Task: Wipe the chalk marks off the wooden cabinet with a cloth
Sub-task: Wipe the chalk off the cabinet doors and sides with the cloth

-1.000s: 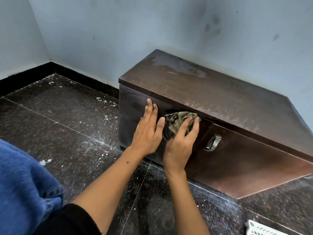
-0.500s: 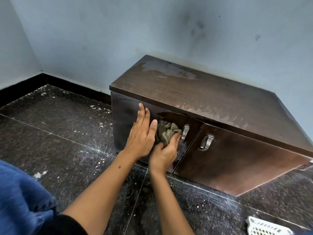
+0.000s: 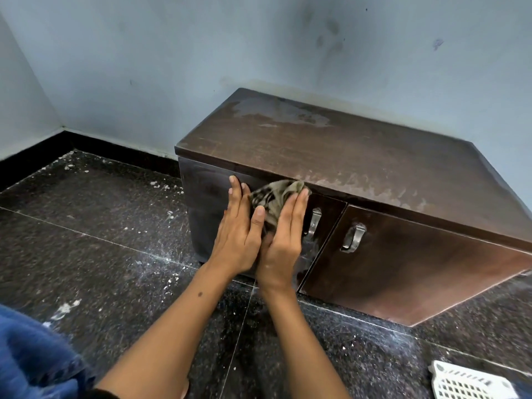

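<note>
Head view: pressed flat against the left door of the wooden cabinet (image 3: 374, 174), right hand (image 3: 283, 240) with fingers (image 3: 298, 205) extended over the bunched cloth (image 3: 273, 197), left hand (image 3: 237, 234) open-palmed just beside, pale smears along the top.

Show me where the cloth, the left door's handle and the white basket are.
cloth (image 3: 275, 197), head view, on the bunched fabric above the fingers
left door's handle (image 3: 314, 223), head view, on the metal bar
white basket (image 3: 472, 383), head view, on its slotted wall
</note>
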Available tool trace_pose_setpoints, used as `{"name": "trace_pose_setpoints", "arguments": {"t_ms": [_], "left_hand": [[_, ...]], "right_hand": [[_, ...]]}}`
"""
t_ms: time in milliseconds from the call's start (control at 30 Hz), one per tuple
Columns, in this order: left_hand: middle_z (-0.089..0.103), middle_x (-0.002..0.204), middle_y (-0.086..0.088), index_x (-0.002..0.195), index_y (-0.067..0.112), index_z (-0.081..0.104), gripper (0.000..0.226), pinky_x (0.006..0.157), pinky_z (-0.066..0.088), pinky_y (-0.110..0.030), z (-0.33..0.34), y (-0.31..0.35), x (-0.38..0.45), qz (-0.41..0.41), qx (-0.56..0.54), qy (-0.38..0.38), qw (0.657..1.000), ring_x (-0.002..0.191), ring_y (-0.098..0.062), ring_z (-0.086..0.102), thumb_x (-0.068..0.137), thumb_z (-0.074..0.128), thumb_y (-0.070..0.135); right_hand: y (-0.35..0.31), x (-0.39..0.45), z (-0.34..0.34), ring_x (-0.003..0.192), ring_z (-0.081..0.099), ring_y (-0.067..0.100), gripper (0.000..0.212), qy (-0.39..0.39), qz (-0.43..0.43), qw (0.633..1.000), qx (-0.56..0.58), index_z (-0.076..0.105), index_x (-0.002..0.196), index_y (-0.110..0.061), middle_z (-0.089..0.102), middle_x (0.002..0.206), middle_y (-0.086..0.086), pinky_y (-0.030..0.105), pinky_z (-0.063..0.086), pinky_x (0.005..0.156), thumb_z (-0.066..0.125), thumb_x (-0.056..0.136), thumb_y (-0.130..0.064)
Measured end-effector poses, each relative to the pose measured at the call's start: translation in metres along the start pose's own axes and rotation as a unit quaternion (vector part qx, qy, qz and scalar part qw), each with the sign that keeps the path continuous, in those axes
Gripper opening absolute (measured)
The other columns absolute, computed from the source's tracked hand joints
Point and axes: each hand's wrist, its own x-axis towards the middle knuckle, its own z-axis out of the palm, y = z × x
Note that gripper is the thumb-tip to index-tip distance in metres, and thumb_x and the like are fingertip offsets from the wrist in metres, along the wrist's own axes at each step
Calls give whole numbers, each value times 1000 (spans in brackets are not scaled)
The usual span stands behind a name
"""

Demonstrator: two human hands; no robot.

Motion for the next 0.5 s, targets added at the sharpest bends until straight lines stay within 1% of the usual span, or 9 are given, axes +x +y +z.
{"name": "trace_pose_setpoints", "arguments": {"t_ms": [133, 200, 267, 300, 333, 367, 433, 467, 500], "left_hand": [[-33, 147, 20, 146, 22, -8, 78, 118, 13, -47, 3, -4, 0, -2, 19, 5, 1000, 143, -3, -12, 84, 5, 68], [-34, 145, 22, 149, 17, -4, 82, 118, 10, -45, 2, -2, 0, -2, 23, 5, 1000, 141, 0, -16, 84, 4, 66], [-34, 143, 22, 149, 15, -3, 84, 119, 7, -44, 1, 0, 0, -5, 19, 4, 1000, 140, 1, -17, 83, 4, 67], [-34, 143, 22, 149, 15, -3, 85, 119, 7, -43, 1, 0, 0, -6, 15, 2, 1000, 140, 1, -18, 83, 4, 67], [-34, 143, 22, 149, 15, -4, 85, 119, 6, -43, 0, 0, 0, -9, 12, 1, 1000, 140, 1, -17, 83, 4, 67], [-34, 142, 23, 149, 16, -4, 84, 119, 6, -43, 0, 1, 0, -11, 12, -2, 1000, 140, 0, -17, 83, 4, 67], [-35, 142, 23, 149, 17, -5, 85, 119, 6, -43, 0, 3, 0, -15, 14, -6, 1000, 141, -2, -17, 82, 4, 68], [-34, 142, 23, 149, 17, -4, 85, 119, 6, -42, -1, 3, 0, -17, 11, -6, 1000, 141, -2, -16, 82, 4, 68], [-33, 143, 22, 149, 16, -3, 86, 119, 6, -40, -1, 3, 1, -18, 7, -4, 1000, 142, -3, -15, 82, 4, 68]], "right_hand": [[12, -1, -5, 141, 24, 33, 43, -27, -18, 993, -114, 30, 139, 13, 24, 149, 27, 40, 36, 110, 31, 103, -11], [16, -10, -3, 142, 23, 33, 50, -57, -3, 988, -144, 30, 139, 12, 23, 150, 26, 40, 40, 107, 48, 95, -2], [15, -20, 2, 143, 19, 30, 68, -88, 13, 987, -136, 25, 143, 8, 20, 152, 23, 38, 36, 110, 61, 86, 1], [13, -25, 4, 144, 15, 27, 73, -109, 31, 987, -116, 20, 145, 4, 17, 154, 20, 33, 30, 114, 62, 86, 1], [8, -30, 3, 145, 15, 23, 74, -129, 76, 986, -76, 16, 147, -1, 16, 155, 15, 26, 22, 115, 60, 86, 3], [3, -35, 0, 143, 21, 21, 70, -136, 157, 978, -23, 20, 147, -4, 23, 154, 12, 17, 19, 113, 55, 87, 6], [-7, -36, -6, 127, 49, 16, 59, -96, 318, 941, 63, 38, 142, -9, 48, 141, 7, 6, 33, 99, 47, 87, 10], [-15, -32, -12, 121, 54, 11, 57, -40, 328, 940, 84, 43, 140, -10, 52, 137, 5, 8, 38, 97, 46, 86, 11], [-25, -24, -20, 123, 51, 9, 56, 8, 283, 954, 96, 47, 137, -10, 52, 137, 4, 14, 39, 102, 46, 86, 12]]}}
